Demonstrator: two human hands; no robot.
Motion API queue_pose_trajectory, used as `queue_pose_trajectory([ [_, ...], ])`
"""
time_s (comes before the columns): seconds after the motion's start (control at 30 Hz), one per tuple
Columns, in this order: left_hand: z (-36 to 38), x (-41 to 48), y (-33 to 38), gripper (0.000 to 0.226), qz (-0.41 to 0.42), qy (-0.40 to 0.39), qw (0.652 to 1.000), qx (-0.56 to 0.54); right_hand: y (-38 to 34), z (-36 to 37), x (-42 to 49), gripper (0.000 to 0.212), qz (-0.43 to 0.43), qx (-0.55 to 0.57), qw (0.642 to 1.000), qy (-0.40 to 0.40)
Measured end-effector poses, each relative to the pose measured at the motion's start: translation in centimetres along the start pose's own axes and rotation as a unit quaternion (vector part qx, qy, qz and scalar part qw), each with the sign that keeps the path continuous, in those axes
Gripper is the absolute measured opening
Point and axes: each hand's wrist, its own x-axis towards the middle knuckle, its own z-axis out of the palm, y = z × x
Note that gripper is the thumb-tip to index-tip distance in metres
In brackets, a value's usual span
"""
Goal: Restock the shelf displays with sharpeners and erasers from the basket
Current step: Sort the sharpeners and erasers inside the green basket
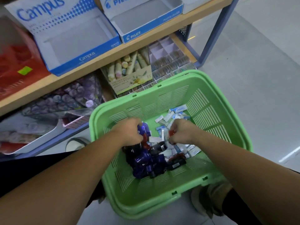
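Note:
A green plastic basket (211, 101) stands on the floor in front of the shelf. Inside lie several dark blue, black and red sharpeners (146, 163) and several white-and-blue erasers (172, 117). My left hand (129, 132) is down in the basket and grips blue sharpeners (144, 129). My right hand (180, 132) is beside it and pinches a red sharpener (171, 133). On the shelf above, the blue Campus display box (84, 57) and the blue Pilot display box (152, 28) both show bare insides.
A red box (14, 67) sits left of the Campus box. Below the wooden shelf board (103, 57) stand a hand cream carton (131, 73), a divided tray (168, 57) and purple packets (68, 96). The blue shelf post (215, 30) is at right. My shoes flank the basket.

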Motion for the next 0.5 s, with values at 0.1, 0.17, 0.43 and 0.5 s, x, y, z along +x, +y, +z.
queue_pose_trajectory([
  [0.1,0.2,-1.3,-0.5,0.024,-0.021,-0.045,0.993,0.106,-2.1,0.9,0.0,0.026,-0.035,0.13,0.991,-0.007],
  [0.17,0.3,-1.5,0.3,0.03,-0.025,-0.041,0.985,0.164,-3.3,2.0,-0.2,0.025,-0.06,0.19,0.978,-0.058],
  [0.43,0.7,1.5,3.8,0.019,0.094,0.064,0.99,0.079,0.1,1.9,1.2,0.014,-0.067,-0.007,0.996,-0.05],
  [0.5,2.3,2.5,4.6,0.023,0.119,0.015,0.993,-0.003,2.1,1.3,1.0,0.023,-0.031,-0.081,0.988,-0.125],
])
